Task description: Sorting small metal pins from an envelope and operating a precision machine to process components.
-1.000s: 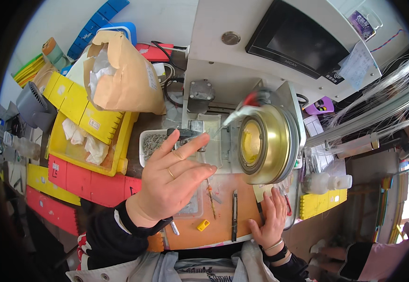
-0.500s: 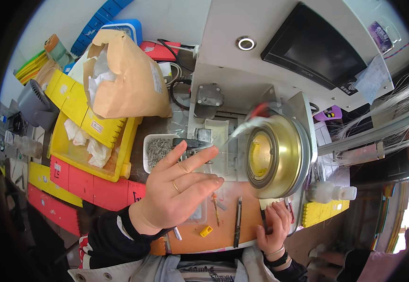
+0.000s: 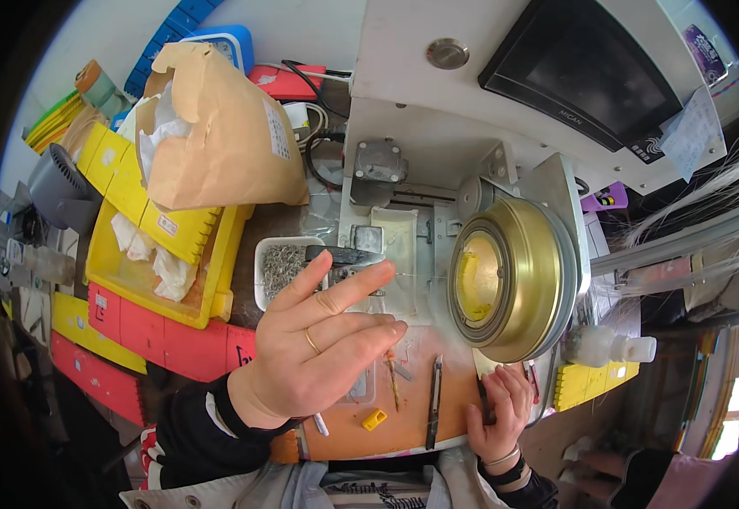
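A large gold-coloured spool or drum with a grey rim is mounted in a white machine. My left hand, fingers spread and a ring on one, is raised beside a dark lever-like part and a small metal block. A thin strand runs between the fingertip area and the drum; I cannot tell whether the fingers touch it. At the bench's front right, my right hand rests with curled fingers around a dark narrow thing, mostly hidden.
A white tray of small metal pieces stands left of the machine. A paper bag and yellow bin are farther left. A black pen-like tool and yellow clip lie on the orange bench. A screen overhangs.
A blurred red-and-white part above the drum is gone, showing a grey cylinder there. The button's lit ring is now dark. The view has shifted slightly; both hands keep nearly the same pose.
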A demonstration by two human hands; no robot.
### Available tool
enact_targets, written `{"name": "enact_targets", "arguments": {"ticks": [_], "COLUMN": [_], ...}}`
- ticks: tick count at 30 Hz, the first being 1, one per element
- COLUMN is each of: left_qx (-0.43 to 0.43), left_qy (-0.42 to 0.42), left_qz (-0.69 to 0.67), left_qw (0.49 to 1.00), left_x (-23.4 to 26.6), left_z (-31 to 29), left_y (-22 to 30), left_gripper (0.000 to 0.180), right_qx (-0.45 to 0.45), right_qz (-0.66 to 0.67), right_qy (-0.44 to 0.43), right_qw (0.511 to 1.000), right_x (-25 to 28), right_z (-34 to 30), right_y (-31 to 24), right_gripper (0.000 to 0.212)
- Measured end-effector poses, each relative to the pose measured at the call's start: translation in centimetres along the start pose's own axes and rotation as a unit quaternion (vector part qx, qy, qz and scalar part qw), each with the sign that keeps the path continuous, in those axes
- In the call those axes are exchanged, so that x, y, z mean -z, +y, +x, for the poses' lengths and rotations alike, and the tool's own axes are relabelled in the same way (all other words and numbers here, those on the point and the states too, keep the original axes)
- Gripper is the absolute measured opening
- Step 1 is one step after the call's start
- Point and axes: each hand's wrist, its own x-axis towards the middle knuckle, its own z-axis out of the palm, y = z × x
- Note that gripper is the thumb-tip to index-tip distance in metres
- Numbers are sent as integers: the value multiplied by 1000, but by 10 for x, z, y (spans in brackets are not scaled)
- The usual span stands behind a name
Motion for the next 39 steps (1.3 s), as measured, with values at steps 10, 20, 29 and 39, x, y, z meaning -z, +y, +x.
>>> {"name": "enact_targets", "arguments": {"ticks": [10,20,29,39], "left_qx": [-5,-31,-5,9], "left_qy": [-10,8,-19,-28], "left_qz": [-5,44,37,26], "left_qw": [1000,999,999,999], "left_x": [2,3,0,2], "left_z": [0,-5,-3,-2], "left_y": [-1,4,2,2], "left_gripper": [12,19,16,18], "right_qx": [-6,-10,9,-10], "right_qz": [18,35,15,23], "right_qy": [-2,-9,6,9], "right_qw": [1000,999,1000,1000], "right_x": [1,-1,1,0], "right_z": [0,-3,-1,-1], "right_y": [-1,1,4,-1], "right_gripper": [41,38,33,33]}}
